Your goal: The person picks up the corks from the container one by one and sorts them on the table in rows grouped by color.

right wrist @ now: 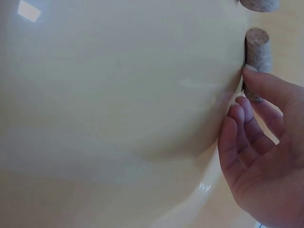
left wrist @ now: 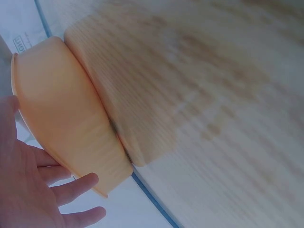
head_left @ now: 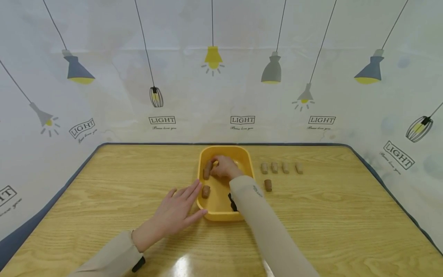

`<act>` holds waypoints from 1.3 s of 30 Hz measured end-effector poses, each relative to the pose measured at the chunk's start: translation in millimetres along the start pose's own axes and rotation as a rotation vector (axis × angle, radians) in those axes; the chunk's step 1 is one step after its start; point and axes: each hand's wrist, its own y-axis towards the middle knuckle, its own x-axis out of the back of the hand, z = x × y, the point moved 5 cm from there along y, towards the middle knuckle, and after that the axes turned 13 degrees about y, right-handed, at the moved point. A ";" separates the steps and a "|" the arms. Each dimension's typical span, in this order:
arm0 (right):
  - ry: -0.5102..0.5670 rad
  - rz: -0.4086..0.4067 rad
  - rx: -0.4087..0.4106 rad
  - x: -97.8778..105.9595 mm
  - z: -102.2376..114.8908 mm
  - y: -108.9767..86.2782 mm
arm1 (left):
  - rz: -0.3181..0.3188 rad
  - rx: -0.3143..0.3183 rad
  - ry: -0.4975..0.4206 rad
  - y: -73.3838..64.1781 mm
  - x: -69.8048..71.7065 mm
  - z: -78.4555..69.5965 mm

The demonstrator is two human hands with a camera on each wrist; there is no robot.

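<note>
Cork (head_left: 209,165) pinched by curled fingers of right hand (head_left: 226,167), inside yellow tray (head_left: 223,216) by its left wall | left hand (head_left: 176,211): fingers spread, rested against tray rim, nothing gripped | five other corks (head_left: 275,167) set on table (head_left: 332,215)

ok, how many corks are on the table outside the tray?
5, all right of the yellow tray: back row, left to right, first cork, second cork, third cork, fourth cork; fifth cork nearer the camera. The right sleeve may hide more.

Beyond the left hand (head_left: 177,211) and right hand (head_left: 225,167), the wall (head_left: 194,92) repeats boxed "LIGHT" (head_left: 242,120). Script (head_left: 242,128) beneath ends "love you". Right sleeve (head_left: 268,223) lettering (head_left: 257,191) is unreadable.
</note>
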 end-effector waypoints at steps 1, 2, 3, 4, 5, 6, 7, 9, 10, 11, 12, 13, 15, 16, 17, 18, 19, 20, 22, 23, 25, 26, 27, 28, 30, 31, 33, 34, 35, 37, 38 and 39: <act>0.000 0.008 -0.001 -0.2 -0.4 0.4 | -0.001 0.000 0.002 0.0 -0.2 0.1; 0.000 0.015 -0.001 -0.4 -0.9 0.8 | -0.001 0.000 0.005 -0.1 -0.5 0.2; 0.003 0.022 -0.003 -0.5 -1.3 0.9 | 0.001 0.000 0.006 -0.1 -0.5 0.2; 0.007 0.029 -0.002 -0.8 -1.5 1.2 | 0.005 0.000 0.007 -0.1 -0.5 0.1; 0.011 0.035 0.006 -0.9 -1.4 1.3 | 0.008 0.000 0.008 -0.2 -0.7 0.2; 0.008 0.042 0.015 -1.1 -1.4 1.9 | 0.010 0.000 0.009 -0.2 -0.8 0.3; 0.007 0.051 0.024 -1.3 -1.4 2.3 | 0.012 0.001 0.010 -0.3 -0.8 0.3; 0.006 0.071 0.040 -1.7 -0.6 2.5 | 0.014 0.001 0.011 -0.4 -1.0 0.2; 0.002 0.083 0.049 -2.0 0.0 2.5 | 0.014 0.002 0.010 -0.5 -0.9 0.2; -0.003 0.095 0.058 -2.1 0.7 2.4 | 0.013 0.003 0.010 -0.7 -0.9 0.2; -0.008 0.107 0.065 -2.5 1.2 2.4 | 0.012 0.004 0.010 -0.8 -0.8 0.1; -0.008 0.118 0.068 -2.6 1.9 1.9 | 0.012 0.004 0.011 -0.9 -0.9 0.0; -0.014 0.135 0.080 -2.9 2.8 1.3 | 0.014 0.005 0.011 -1.2 -0.8 -0.2; -0.005 0.147 0.079 -3.2 2.8 0.9 | 0.015 0.004 0.012 -1.3 -0.9 -0.2; 0.004 0.154 0.078 -3.2 2.6 0.5 | 0.016 0.004 0.011 -1.2 -1.0 -0.2; 0.003 0.156 0.078 -3.0 2.6 0.3 | 0.017 0.003 0.011 -1.2 -1.1 -0.3; 0.007 0.159 0.074 -2.8 2.4 0.1 | 0.018 0.002 0.011 -1.1 -1.2 -0.3; 0.013 0.160 0.070 -2.7 2.7 -0.2 | 0.018 0.002 0.008 -1.1 -1.1 -0.3; 0.035 0.161 0.058 -2.3 3.4 -0.9 | 0.020 0.003 0.005 -0.9 -1.1 -0.2; 0.043 0.155 0.055 -1.9 4.1 -1.1 | 0.020 0.004 0.005 -0.9 -1.0 -0.1; 0.059 0.141 0.047 -1.5 5.7 -1.8 | 0.021 0.006 0.003 -1.0 -1.0 0.2; 0.062 0.129 0.047 -1.4 6.7 -2.2 | 0.021 0.007 0.003 -1.0 -0.9 0.3; 0.062 0.116 0.044 -1.4 7.1 -2.4 | 0.021 0.008 0.002 -1.0 -0.8 0.4; 0.061 0.102 0.037 -1.5 7.3 -2.7 | 0.020 0.008 0.002 -1.0 -0.8 0.5; 0.041 0.074 0.035 -1.9 8.5 -3.2 | 0.020 0.008 -0.001 -1.0 -0.4 0.4; 0.031 0.063 0.031 -2.3 8.8 -3.5 | 0.019 0.007 -0.001 -0.9 -0.3 0.3; 0.020 0.043 0.015 -2.9 9.6 -3.8 | 0.013 0.005 0.003 -0.6 0.3 0.0; 0.021 0.036 0.004 -3.2 10.2 -4.2 | 0.009 0.004 0.008 -0.3 0.5 -0.1; 0.015 0.029 -0.005 -3.3 11.0 -4.5 | 0.005 0.003 0.013 -0.2 0.9 -0.2; 0.011 0.018 -0.031 -3.5 12.1 -5.3 | -0.005 -0.001 0.022 0.2 1.4 -0.4; 0.011 0.016 -0.041 -3.7 12.9 -5.5 | -0.009 -0.002 0.026 0.2 1.6 -0.4; 0.008 0.014 -0.046 -3.8 13.8 -5.9 | -0.012 -0.002 0.028 0.4 1.9 -0.4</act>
